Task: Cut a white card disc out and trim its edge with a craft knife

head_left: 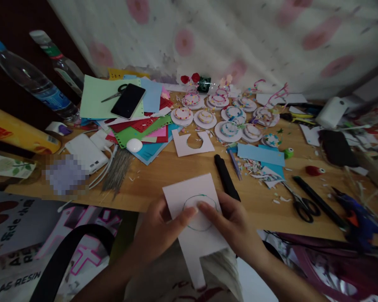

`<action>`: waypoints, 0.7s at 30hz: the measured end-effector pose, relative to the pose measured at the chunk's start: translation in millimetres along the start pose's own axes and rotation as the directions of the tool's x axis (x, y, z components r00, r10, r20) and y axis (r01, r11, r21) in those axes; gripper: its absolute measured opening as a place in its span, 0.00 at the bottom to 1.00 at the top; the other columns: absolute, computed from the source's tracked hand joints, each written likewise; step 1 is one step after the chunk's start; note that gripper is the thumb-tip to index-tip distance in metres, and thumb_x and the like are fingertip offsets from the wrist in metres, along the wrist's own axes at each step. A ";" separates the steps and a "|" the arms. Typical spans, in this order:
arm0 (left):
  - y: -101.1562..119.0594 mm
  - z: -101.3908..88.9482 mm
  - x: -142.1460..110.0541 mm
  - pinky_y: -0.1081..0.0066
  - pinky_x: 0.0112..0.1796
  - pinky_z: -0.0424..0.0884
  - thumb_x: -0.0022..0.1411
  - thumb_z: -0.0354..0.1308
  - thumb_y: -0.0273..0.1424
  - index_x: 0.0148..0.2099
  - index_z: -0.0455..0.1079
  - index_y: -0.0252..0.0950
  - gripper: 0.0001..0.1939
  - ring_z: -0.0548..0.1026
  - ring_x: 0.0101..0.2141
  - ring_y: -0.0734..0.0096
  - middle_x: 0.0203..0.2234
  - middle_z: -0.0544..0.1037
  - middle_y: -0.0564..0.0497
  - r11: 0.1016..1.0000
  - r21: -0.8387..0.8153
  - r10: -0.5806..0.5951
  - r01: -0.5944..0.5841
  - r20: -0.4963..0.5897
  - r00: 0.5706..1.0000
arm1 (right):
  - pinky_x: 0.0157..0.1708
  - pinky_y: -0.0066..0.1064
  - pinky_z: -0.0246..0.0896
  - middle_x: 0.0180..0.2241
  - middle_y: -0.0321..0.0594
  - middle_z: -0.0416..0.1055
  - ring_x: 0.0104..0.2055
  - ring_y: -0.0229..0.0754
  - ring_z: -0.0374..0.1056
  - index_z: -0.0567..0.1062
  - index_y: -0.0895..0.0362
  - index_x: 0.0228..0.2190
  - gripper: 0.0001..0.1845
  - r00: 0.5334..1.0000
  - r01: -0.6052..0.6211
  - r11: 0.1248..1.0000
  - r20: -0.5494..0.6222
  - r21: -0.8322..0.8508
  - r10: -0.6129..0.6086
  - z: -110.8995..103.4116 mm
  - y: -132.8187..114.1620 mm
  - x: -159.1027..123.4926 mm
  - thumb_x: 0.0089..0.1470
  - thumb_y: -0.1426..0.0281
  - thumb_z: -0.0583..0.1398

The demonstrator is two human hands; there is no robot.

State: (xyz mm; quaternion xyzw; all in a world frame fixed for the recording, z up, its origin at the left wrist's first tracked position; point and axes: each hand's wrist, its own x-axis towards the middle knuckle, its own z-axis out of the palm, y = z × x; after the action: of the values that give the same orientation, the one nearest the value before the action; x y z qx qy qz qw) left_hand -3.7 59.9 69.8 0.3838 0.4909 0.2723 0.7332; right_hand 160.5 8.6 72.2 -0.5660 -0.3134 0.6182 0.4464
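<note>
Between my two hands is a white piece of card (192, 188) with a circle drawn on it in green. My left hand (166, 226) grips its left edge, the thumb lying on the drawn circle. My right hand (231, 220) grips the right edge, its thumb also on the circle; both thumb tips nearly meet. The other fingers are tucked behind the card and hidden. A narrow strip of the card points down over my lap. Just beyond it on the table lie a black marker (226, 176) and a white card offcut (182, 144) with a round cutout.
Several decorated white paper discs (229, 131) stand at the back. Scissors (302, 205), a green pen (318, 201) and a blue glue gun (359, 218) lie right. Coloured sheets (97, 96) with a phone (128, 100), thin wires (116, 172), a power bank (86, 153) and bottles (34, 79) are left.
</note>
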 end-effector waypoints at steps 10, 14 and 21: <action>-16.1 -2.1 -19.0 0.62 0.44 0.75 0.50 0.71 0.36 0.44 0.78 0.40 0.18 0.77 0.43 0.55 0.41 0.80 0.47 0.893 0.397 0.305 -0.214 -0.180 0.935 | 0.24 0.26 0.58 0.26 0.36 0.65 0.28 0.38 0.62 0.74 0.57 0.32 0.21 0.998 0.058 0.998 0.025 -0.037 -0.057 1.9 -6.2 -2.9 0.56 0.51 0.62; -17.1 -4.2 -20.2 0.61 0.47 0.73 0.53 0.69 0.34 0.43 0.78 0.40 0.14 0.77 0.43 0.55 0.41 0.81 0.46 0.818 0.476 0.401 -0.322 -0.072 0.913 | 0.23 0.25 0.56 0.26 0.35 0.64 0.26 0.36 0.59 0.72 0.57 0.29 0.21 0.998 0.054 0.998 0.023 -0.011 -0.054 4.4 -4.4 -0.7 0.54 0.51 0.63; -5.1 0.7 1.4 0.71 0.27 0.71 0.50 0.70 0.40 0.34 0.78 0.37 0.13 0.76 0.27 0.65 0.26 0.81 0.49 0.986 0.110 0.131 -0.128 -0.024 0.991 | 0.22 0.25 0.55 0.25 0.35 0.66 0.25 0.36 0.59 0.73 0.57 0.28 0.24 0.997 0.073 0.995 0.044 -0.066 -0.070 -4.7 -2.6 10.6 0.52 0.47 0.62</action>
State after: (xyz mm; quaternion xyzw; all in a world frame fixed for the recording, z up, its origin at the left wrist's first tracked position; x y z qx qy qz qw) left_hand -2.4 57.9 65.0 0.4497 0.4902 0.2982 0.6845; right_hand 166.0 18.7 69.3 -0.5563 -0.3632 0.6026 0.4421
